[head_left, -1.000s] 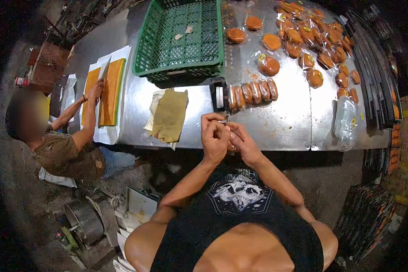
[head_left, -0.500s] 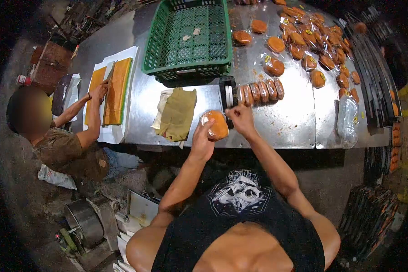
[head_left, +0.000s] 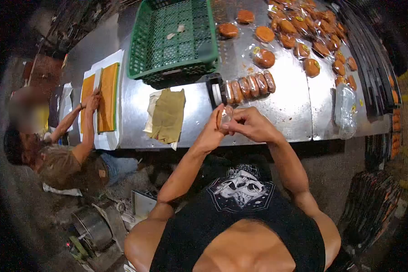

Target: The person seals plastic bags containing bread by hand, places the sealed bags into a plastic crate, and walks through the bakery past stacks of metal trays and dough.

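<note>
A wrapped bun is upright on edge between my two hands, near the table's front edge. My left hand grips it from the left. My right hand pinches the clear wrapper on its right side. Just beyond stands a black tape dispenser with a white roll. A row of wrapped buns lies to the right of the dispenser. More wrapped buns are spread over the back right of the table.
A green crate stands at the back. An olive cloth lies left of my hands. At the far left a person bends over an orange slab. Clear plastic bags lie at the right.
My right hand has moved from the dispenser to the bun and now holds its wrapper. The bun has been turned on edge. The camera view has shifted slightly.
</note>
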Action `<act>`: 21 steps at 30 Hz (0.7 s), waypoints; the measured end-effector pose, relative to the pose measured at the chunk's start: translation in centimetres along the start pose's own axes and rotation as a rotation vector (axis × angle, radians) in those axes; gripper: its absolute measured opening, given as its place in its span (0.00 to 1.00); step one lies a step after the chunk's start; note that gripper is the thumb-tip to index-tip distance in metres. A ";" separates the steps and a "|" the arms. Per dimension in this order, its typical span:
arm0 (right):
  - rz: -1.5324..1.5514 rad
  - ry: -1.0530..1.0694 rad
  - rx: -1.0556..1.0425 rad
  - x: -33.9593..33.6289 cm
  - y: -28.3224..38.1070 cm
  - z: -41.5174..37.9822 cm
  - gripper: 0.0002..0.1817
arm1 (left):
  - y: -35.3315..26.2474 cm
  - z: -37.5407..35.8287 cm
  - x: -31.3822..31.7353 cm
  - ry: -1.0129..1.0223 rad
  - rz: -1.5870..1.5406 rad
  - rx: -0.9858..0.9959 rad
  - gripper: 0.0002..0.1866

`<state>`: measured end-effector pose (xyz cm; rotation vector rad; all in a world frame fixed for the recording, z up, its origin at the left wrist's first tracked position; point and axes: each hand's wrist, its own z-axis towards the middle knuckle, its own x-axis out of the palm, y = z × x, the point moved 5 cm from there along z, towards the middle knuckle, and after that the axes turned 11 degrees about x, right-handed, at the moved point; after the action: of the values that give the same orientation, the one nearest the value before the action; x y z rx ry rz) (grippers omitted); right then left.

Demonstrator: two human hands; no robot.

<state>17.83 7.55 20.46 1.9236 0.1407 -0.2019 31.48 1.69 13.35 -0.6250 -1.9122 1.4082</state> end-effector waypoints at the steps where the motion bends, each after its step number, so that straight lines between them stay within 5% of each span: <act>1: -0.079 -0.019 0.117 -1.0 -1.1 0.6 0.20 | -0.4 0.5 0.8 0.115 -0.049 -0.015 0.33; 3: -0.226 -0.115 0.188 -3.1 -3.5 0.8 0.21 | -1.1 1.4 2.5 0.336 -0.150 -0.043 0.29; 5: -0.377 -0.270 0.078 -5.9 -6.2 0.6 0.23 | -0.5 2.4 3.3 0.213 -0.268 -0.155 0.24; 6: -0.156 -0.355 -0.032 -6.2 -6.8 -0.3 0.22 | -0.2 3.0 3.4 0.169 -0.382 -0.268 0.24; 9: -0.254 -0.325 -0.450 -6.9 -4.3 -2.2 0.26 | 0.0 5.5 4.8 0.185 -0.441 -0.420 0.25; 11: -0.140 -0.496 -0.286 -9.4 -6.8 -2.1 0.25 | -1.0 8.3 6.3 0.158 -0.448 -0.369 0.25; 13: 0.146 -0.731 0.006 -12.1 -9.9 -1.7 0.25 | -0.3 13.3 6.6 0.048 -0.333 -0.264 0.21; 15: -0.024 -1.252 -0.198 -14.8 -11.5 -1.5 0.23 | 0.2 20.3 6.5 0.096 0.460 0.358 0.19; 17: -0.209 -1.240 -0.201 -16.7 -14.7 0.1 0.22 | -2.5 25.5 9.6 0.216 0.906 0.708 0.20; 21: -0.421 -0.982 -0.175 -16.7 -17.8 2.2 0.26 | 1.5 34.4 14.5 0.568 1.240 0.933 0.18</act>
<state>-2.11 11.80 6.88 1.4167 -0.0989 -1.3277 -3.92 -9.21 8.77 -1.5638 -0.1546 2.2063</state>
